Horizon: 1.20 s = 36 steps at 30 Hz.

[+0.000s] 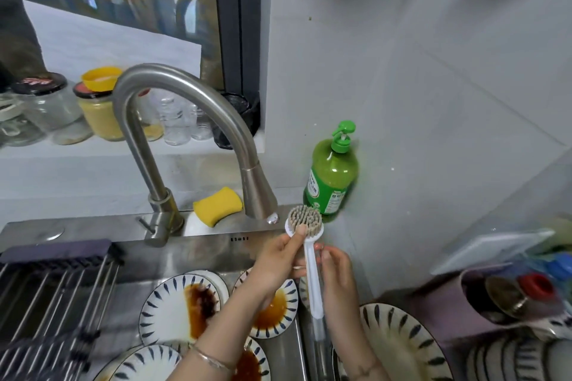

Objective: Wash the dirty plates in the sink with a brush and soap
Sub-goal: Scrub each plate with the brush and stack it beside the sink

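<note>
Brush (pixel 310 269) over sink (pixel 198 246) right side, long axis near upright in view, bristle head just below faucet (pixel 259 192) spout, handle end toward person, left hand (pixel 275 263) pinching head, thumb on bristles, right hand (pixel 339 275) fingers curled round handle, sauce-stained plates (pixel 168 309) beneath.

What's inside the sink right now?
Several blue-dashed plates smeared with brown sauce lie in the sink. The left forearm covers parts of some, and the drying rack hides whatever sits beneath it on the left.
</note>
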Each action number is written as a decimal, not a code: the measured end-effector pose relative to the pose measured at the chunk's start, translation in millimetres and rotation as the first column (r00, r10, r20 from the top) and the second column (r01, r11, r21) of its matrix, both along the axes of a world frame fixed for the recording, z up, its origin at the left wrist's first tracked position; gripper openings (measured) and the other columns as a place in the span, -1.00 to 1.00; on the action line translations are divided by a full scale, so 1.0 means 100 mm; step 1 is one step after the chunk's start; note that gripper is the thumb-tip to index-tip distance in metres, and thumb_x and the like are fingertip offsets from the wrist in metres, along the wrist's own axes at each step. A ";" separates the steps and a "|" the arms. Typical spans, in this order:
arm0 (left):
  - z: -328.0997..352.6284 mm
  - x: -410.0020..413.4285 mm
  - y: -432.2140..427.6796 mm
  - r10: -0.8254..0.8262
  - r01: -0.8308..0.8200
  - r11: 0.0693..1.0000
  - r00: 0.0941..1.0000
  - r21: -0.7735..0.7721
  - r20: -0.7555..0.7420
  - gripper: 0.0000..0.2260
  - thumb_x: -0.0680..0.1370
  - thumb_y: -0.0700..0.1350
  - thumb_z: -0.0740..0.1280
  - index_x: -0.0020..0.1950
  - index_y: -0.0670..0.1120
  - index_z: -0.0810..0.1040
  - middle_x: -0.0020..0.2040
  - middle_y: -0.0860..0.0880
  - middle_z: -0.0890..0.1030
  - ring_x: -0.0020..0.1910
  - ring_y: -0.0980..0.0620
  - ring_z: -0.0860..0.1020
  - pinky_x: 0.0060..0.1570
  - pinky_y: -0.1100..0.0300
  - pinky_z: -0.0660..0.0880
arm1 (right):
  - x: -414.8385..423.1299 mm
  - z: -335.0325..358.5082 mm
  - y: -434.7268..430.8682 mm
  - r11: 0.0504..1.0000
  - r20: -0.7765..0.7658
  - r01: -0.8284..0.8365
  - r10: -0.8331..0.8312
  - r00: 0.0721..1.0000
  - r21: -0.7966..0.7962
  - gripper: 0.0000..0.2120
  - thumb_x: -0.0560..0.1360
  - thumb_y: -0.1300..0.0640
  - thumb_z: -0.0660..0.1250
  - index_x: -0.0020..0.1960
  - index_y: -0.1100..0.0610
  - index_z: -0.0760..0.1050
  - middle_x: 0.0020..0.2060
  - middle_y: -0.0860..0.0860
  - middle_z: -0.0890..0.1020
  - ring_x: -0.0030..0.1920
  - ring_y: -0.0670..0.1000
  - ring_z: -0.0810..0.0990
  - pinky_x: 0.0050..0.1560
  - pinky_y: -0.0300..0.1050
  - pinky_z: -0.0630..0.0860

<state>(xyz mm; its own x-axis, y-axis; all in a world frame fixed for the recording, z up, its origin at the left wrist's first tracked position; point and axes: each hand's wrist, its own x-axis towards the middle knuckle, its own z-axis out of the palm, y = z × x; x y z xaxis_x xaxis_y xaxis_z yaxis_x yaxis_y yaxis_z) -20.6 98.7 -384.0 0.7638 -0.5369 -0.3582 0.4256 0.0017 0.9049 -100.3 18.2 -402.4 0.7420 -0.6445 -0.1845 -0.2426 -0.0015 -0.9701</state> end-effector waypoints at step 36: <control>-2.74 0.08 0.78 0.355 -0.115 0.865 0.828 0.488 -0.433 -0.83 0.64 -0.22 0.24 -0.16 -0.19 0.45 -0.29 -0.15 0.49 -0.33 0.03 0.48 -0.49 0.30 0.53 | -0.11 -1.13 0.36 0.923 -0.119 -0.284 0.323 0.939 0.260 -0.51 0.45 -0.18 0.12 0.01 0.25 0.48 -0.45 0.02 0.43 -0.54 -0.07 0.30 -0.50 -0.25 0.29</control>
<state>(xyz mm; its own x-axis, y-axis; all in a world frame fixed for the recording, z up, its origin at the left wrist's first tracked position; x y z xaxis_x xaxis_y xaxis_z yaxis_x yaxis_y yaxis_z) -12.6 176.8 -658.4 0.4985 -0.0661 -0.8644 0.8483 -0.1683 0.5021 -110.9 54.3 -514.9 0.8443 -0.3163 -0.4326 -0.4152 0.1242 -0.9012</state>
